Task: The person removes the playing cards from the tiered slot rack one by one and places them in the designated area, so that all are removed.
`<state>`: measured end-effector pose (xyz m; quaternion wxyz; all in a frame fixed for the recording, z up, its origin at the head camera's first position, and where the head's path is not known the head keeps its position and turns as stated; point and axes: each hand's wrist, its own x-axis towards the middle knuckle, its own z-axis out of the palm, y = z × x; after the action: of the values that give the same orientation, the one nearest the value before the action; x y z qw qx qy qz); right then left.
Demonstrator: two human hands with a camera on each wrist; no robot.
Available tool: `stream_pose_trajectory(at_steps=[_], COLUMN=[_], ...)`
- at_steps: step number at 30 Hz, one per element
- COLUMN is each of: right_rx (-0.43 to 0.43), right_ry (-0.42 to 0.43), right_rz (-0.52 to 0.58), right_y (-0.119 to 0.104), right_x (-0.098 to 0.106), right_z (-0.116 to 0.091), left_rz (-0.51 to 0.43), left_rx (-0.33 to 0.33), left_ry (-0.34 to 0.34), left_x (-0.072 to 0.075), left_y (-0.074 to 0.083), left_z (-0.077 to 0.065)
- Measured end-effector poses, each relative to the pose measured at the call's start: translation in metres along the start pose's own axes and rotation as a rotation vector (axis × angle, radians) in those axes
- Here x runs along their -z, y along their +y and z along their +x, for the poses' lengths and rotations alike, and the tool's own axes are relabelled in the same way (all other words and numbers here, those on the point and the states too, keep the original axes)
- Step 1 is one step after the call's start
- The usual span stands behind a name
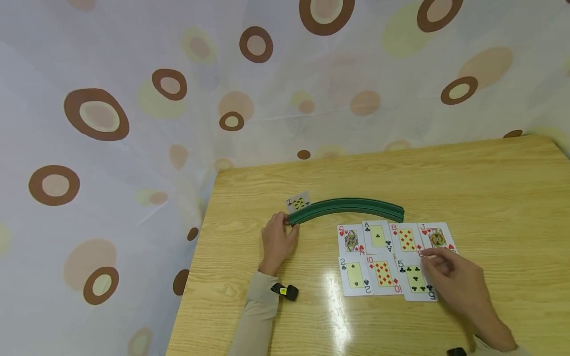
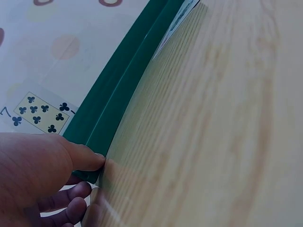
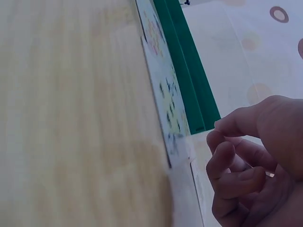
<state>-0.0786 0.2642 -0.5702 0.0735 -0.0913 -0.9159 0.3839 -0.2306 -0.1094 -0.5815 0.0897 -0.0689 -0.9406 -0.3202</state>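
Observation:
A green curved card holder [image 1: 347, 203] lies on the table. At its left end my left hand [image 1: 278, 241] pinches it, the thumb [image 2: 87, 158] on the near side. A seven of clubs [image 2: 42, 113] stands up from the holder beside that hand. Face-up cards lie in two overlapping rows nearer me: the upper has a queen [image 1: 351, 241], ace of clubs [image 1: 377, 237], eight of diamonds [image 1: 406, 239] and jack [image 1: 438, 236]. My right hand [image 1: 458, 277] hovers over the five of clubs [image 1: 415, 280], fingers curled, thumb and index tips together, with nothing visible between them.
Left of the five in the lower row lie a two of spades [image 1: 355, 276] and ten of diamonds [image 1: 384, 275]. The wooden table [image 1: 512, 198] meets a spotted cloth backdrop [image 1: 356, 128] at the back and left. Both forearms wear black wrist straps [image 1: 285, 290].

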Motion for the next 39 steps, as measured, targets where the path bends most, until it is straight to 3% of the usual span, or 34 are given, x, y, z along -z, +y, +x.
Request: stream_pose_trajectory(at_steps=[6,14,21,30,39], right_rx=[0.100,0.303,0.439,0.506,0.482], right_ry=[0.025,0.023,0.050,0.043,-0.023], right_rz=[0.049,0.068,0.082,0.132,0.167], right_y=[-0.017,-0.034,-0.064,-0.107,-0.144], right_x=[-0.005,-0.025,-0.043,-0.059,-0.075], right_z=[0.014,0.040,0.062,0.093,0.108], left_rz=[-0.001,-0.005,0.001,-0.004,-0.007], left_rx=[-0.013,0.005,-0.013,-0.014,0.002], left_ry=[0.004,-0.004,0.007,0.001,-0.001], left_x=[0.001,-0.001,0.000,0.000,0.000], left_y=[0.002,0.000,0.000,0.001,0.000], left_z=[-0.001,0.000,0.000,0.004,0.000])
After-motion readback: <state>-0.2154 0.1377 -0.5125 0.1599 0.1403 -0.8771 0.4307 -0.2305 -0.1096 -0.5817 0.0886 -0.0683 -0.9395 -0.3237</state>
